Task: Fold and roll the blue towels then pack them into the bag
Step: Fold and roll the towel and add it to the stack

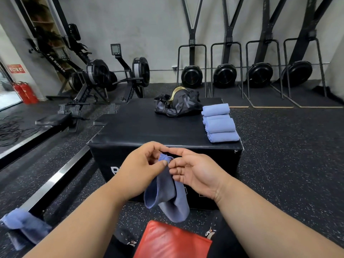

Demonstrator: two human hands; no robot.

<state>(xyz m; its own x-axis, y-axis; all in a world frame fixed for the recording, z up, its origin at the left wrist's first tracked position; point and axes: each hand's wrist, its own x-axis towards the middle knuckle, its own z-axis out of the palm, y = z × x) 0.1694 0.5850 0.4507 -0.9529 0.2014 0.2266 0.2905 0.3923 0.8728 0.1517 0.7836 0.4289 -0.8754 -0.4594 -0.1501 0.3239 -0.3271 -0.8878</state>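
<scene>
Person seen from above: both forearms bare, no sleeves, watch or rings visible on the left hand (144, 167) or right hand (195, 172). Dark garment at lower right bears a small printed motif, detail unclear.

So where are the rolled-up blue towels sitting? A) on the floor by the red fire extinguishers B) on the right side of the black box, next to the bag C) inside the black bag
B: the rolled towels lie in a row along the right edge of the black box, just right of the black bag, not inside it.
</scene>
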